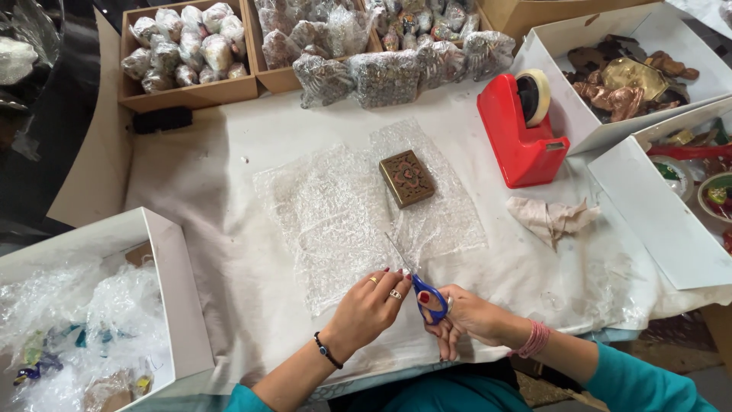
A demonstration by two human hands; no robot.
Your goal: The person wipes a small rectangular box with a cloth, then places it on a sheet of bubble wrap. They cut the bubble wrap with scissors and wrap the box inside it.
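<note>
Head view only. Right hand (465,314) has its fingers clamped through the handles of the blue-handled steel scissors (418,281). The blades run up and left from the handles and enter the near edge of the clear bubble-wrap sheet (358,206). Blade opening: cannot tell, too thin to read.

Left hand (371,305) sits just left of the scissors, fingers curled together and pinching the sheet's near edge right beside the blade. Both hands touch the sheet at that same edge; the right one is on the tool.

The sheet lies flat on the white cloth-covered surface (229,160), stretching away from the hands, long axis roughly left to right. The scissors' line points across it toward the small square brass-coloured patterned box (406,178), which rests on the sheet's far right part, well apart from the blades.

A red tape dispenser (521,130) stands right of that box. A crumpled beige cloth (550,217) lies right of the sheet.
</note>
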